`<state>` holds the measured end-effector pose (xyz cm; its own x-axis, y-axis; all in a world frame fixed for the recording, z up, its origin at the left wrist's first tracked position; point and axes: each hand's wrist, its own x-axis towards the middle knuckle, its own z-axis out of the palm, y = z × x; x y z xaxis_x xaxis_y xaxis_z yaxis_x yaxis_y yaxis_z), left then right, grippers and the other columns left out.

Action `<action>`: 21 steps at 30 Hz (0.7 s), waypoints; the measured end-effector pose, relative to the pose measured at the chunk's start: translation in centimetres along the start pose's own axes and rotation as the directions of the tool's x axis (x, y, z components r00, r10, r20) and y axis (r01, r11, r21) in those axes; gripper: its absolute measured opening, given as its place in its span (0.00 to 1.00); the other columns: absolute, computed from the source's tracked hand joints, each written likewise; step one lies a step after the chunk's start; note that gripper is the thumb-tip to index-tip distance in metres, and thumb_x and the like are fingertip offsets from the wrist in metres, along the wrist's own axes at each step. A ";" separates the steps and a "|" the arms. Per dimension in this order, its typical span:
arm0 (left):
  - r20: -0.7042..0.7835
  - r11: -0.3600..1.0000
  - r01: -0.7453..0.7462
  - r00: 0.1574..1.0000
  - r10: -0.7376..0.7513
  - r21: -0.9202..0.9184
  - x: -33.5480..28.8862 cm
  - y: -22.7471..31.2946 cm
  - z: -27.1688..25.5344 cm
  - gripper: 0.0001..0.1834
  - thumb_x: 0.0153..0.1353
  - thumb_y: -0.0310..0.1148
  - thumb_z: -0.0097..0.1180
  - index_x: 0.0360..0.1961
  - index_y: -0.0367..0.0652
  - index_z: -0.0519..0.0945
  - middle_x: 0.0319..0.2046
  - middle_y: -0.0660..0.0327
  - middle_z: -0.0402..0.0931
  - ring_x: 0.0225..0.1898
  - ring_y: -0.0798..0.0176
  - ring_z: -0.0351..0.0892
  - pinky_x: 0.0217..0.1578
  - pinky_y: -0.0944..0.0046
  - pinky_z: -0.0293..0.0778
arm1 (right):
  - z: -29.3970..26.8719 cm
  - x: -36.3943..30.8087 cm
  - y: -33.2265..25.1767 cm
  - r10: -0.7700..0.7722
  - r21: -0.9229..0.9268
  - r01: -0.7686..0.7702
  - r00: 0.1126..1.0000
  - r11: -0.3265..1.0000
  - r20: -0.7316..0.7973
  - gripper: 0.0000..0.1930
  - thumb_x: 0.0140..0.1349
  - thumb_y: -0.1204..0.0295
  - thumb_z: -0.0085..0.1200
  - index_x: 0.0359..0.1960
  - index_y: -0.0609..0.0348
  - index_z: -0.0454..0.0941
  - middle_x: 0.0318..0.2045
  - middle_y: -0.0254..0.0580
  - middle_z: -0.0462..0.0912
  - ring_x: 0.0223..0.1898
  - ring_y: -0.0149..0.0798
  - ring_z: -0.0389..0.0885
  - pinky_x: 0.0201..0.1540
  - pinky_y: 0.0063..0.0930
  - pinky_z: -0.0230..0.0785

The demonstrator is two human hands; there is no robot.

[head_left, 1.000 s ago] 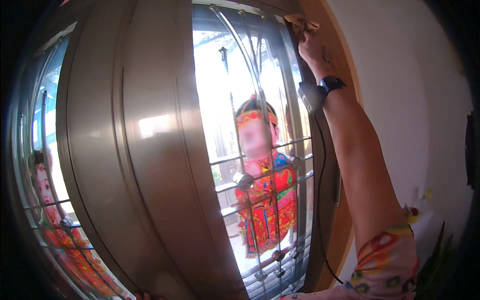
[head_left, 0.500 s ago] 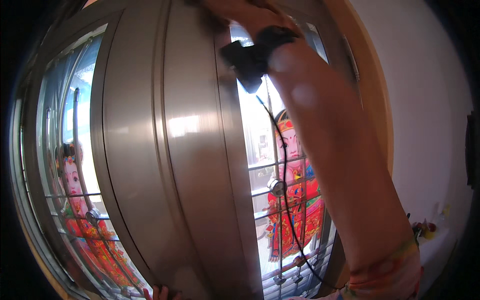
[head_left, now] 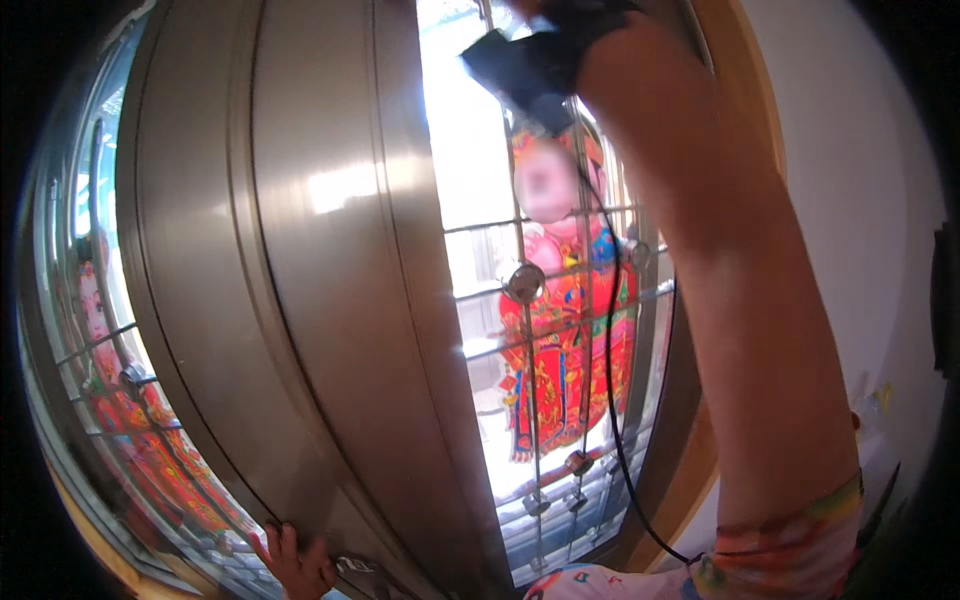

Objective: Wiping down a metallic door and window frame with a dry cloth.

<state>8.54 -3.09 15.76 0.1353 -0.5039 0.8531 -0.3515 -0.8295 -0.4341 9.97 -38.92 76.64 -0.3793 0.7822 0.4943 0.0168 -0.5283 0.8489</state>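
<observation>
A brown metal door [head_left: 330, 300] with a raised vertical ridge fills the middle of the view. At the bottom left, my left hand [head_left: 300, 568] rests against the door with its fingers apart, beside a small shiny metal fitting [head_left: 354, 565]. My right arm [head_left: 765, 330] reaches up along the right side. The right hand is almost wholly cut off by the top edge, so its fingers and anything in them cannot be made out. A black strap with a boxy black device [head_left: 530, 75] sits on the right wrist, and a black cable [head_left: 613, 350] hangs from it.
Right of the brown panel is a glass pane behind metal bars [head_left: 530, 390], with a red-robed printed figure [head_left: 570, 340]. A similar barred pane with another printed figure [head_left: 140, 430] stands at left. A wooden frame [head_left: 745, 60] meets a white wall [head_left: 850, 200].
The view has shifted, so the door appears farther left and more of the right pane shows. My left hand has come further into view. My right hand has moved almost out at the top.
</observation>
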 end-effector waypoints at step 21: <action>-0.049 0.999 0.041 0.998 -0.041 0.000 1.3 -0.3 -0.3 0.18 0.63 0.38 0.37 0.54 0.56 0.69 0.62 0.48 0.57 0.64 0.38 0.51 0.60 0.32 0.40 | -7.1 -16.0 -11.6 0.161 -0.116 -0.152 0.984 0.982 0.075 0.21 0.62 0.66 0.41 0.56 0.61 0.64 0.52 0.49 0.69 0.47 0.44 0.72 0.48 0.36 0.66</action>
<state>8.51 -3.44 17.10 0.1040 -0.4571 0.8833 -0.3453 -0.8495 -0.3990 9.23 -47.66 57.52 -0.3011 0.7095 0.6372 -0.0333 -0.6756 0.7365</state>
